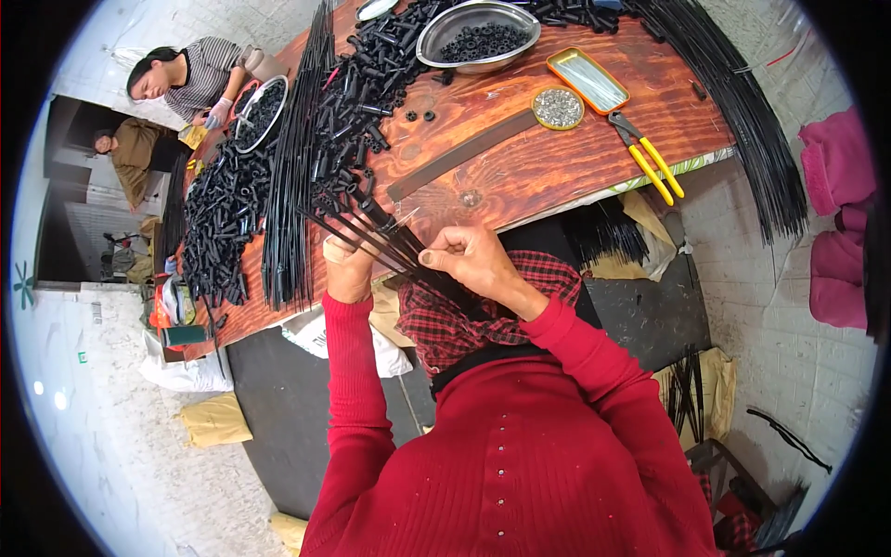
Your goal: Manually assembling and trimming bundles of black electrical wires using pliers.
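A bundle of thin black rods (399,247) lies slantwise in front of me, its lower end over my checked apron (436,334). My left hand (349,267) is closed round the rods from the left, its fingers partly hidden. From the right, my right hand (475,262) pinches with thumb and forefinger beside the bundle; a fine, shiny wire-like strand (406,219) shows near these fingertips, though what they grip is too small to make out. A thicker black tubular fitting (373,210) sits at the bundle's upper end, close to the table edge.
On the wooden table (483,176) lie heaped black tubular parts (357,111), long black rods (295,176), a metal bowl of black rings (478,37), a dark bar (461,154), a tin of small metal pieces (558,108), a tray of wires (589,79) and yellow-handled pliers (647,158). A co-worker (200,79) sits far left.
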A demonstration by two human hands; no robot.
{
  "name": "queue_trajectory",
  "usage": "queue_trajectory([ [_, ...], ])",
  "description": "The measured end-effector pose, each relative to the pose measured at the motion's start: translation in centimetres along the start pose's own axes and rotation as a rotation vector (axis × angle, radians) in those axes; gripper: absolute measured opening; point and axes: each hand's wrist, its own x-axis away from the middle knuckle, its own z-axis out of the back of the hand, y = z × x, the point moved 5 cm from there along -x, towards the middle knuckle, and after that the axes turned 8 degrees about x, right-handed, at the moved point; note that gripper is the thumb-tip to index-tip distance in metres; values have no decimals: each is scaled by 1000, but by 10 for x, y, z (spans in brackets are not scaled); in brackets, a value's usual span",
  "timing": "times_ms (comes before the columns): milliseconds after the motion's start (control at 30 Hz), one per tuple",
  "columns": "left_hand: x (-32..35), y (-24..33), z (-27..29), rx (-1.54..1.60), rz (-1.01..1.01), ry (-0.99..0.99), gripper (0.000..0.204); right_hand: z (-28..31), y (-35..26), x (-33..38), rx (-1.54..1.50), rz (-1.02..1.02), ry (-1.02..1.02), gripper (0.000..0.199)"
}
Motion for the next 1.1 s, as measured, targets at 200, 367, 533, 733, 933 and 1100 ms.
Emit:
queue_trajectory([
  [200, 1, 9, -9, 52, -37, -40, 33, -1, -1, 5, -96, 0, -70, 20],
  [367, -2, 3, -12, 91, 41, -62, 31, -9, 6, 5, -372, 43, -125, 19],
  [533, -2, 13, -20, -26, 86, -80, 38, -2, 0, 9, -305, 92, -74, 21],
  [733, 7, 25, -20, -20, 73, -24, 34, -8, 1, 11, -125, 145, -62, 18],
  [933, 9, 20, -8, -45, 22, -16, 31, -12, -2, 10, -204, 105, -130, 20],
  [1100, 7, 16, -14, -26, 18, -23, 30, -9, -2, 9, -239, 124, -81, 25],
])
